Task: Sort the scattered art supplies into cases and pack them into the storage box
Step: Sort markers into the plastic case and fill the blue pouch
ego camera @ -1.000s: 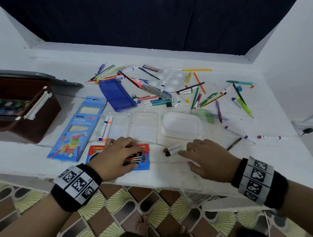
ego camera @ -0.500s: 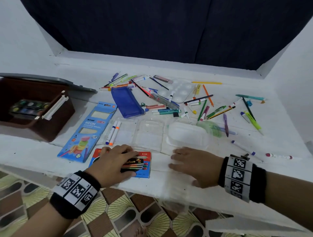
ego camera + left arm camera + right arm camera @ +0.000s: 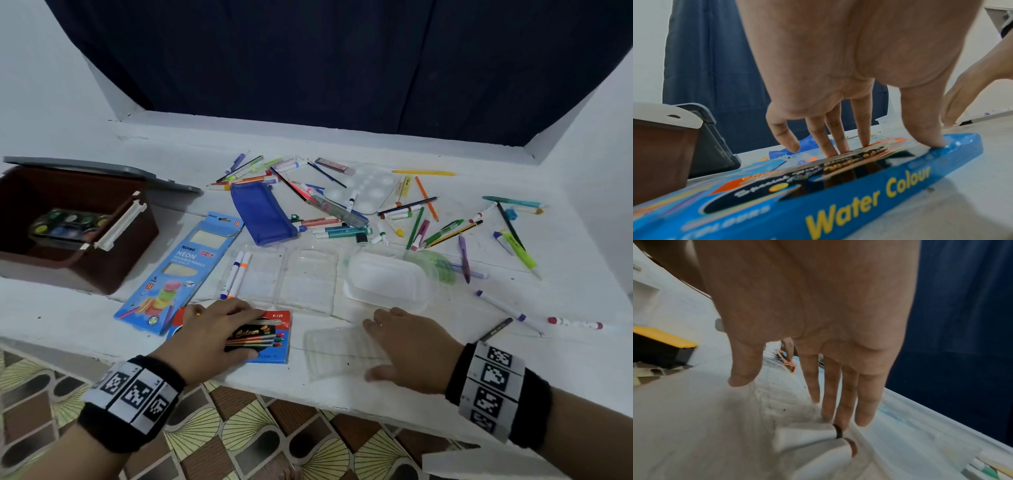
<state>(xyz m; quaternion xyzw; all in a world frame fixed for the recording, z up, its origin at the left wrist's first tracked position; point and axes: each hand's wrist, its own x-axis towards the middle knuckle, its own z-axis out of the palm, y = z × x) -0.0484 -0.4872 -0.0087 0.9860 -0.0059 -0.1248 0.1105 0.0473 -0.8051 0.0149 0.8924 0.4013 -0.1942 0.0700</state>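
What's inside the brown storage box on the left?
The brown storage box holds a round-pan paint set lying near the top, with a white handle across its opening. Anything beneath the paint set is hidden by it and by the box's walls.

One storage box (image 3: pixel 78 253), one blue pouch (image 3: pixel 262 214), two card boxes, two hands.

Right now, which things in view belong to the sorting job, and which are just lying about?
Job:
water colour box under left hand
clear tray under right hand
scattered pens
blue pouch
storage box

Lying about:
dark curtain
patterned floor
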